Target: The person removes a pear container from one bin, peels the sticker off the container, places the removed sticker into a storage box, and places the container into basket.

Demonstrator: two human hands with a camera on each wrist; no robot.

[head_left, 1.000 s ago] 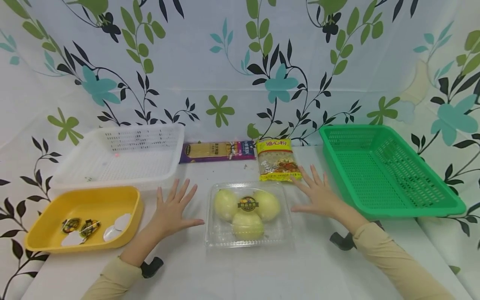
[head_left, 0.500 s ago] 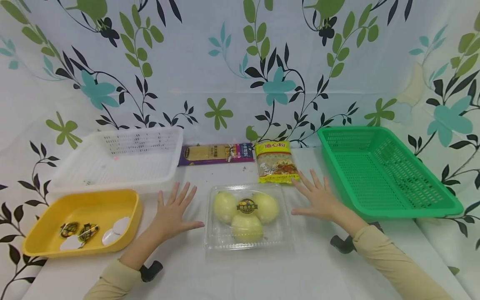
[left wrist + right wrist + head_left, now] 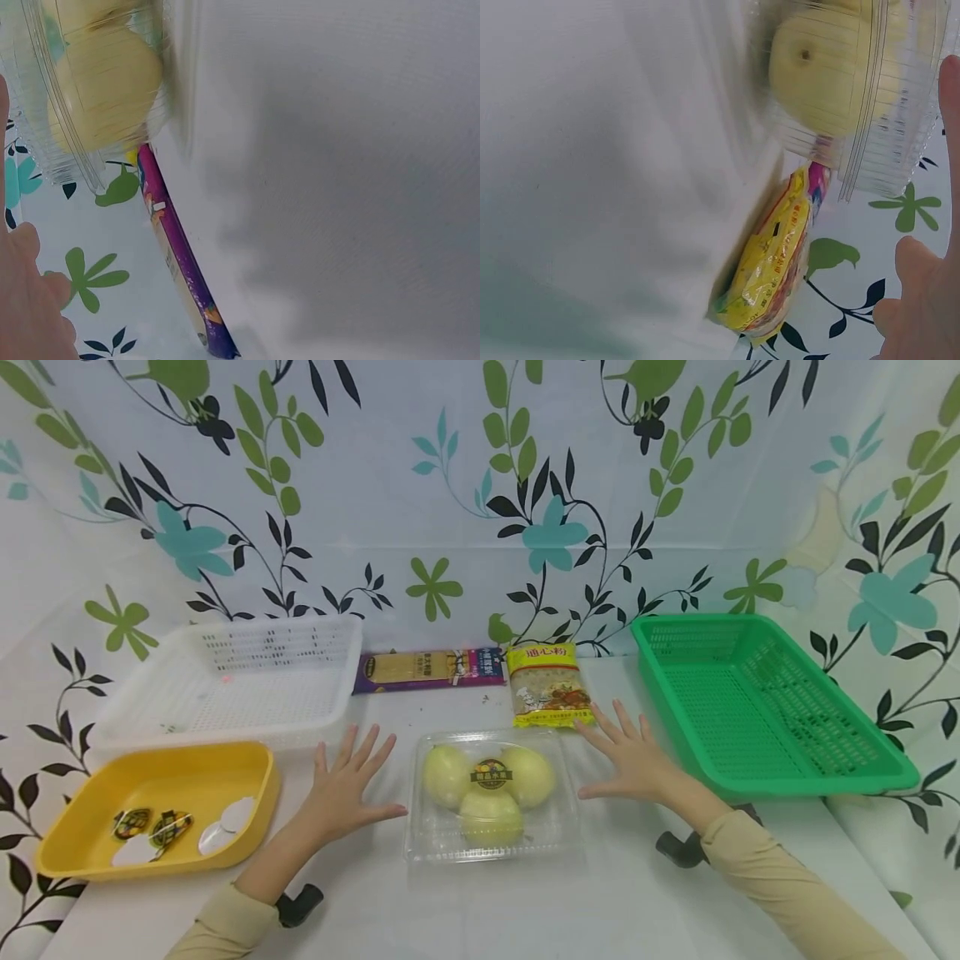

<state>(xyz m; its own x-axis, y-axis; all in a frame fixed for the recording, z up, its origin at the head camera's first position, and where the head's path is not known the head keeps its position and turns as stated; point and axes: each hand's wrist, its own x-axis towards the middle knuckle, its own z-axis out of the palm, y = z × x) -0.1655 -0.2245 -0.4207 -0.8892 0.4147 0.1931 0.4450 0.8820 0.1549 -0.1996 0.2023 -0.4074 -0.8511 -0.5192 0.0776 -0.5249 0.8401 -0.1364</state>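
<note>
A clear plastic clamshell box of three pale yellow-green pears [image 3: 491, 793] sits near the middle of the white counter [image 3: 525, 902], toward its front edge. The left hand [image 3: 347, 789] lies flat with fingers spread just left of the box. The right hand [image 3: 633, 762] lies spread just right of it, fingertips near a yellow packet of macaroni [image 3: 548, 685].

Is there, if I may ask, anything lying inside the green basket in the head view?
No, the green basket on the right shows only its bare perforated floor and walls.
</note>
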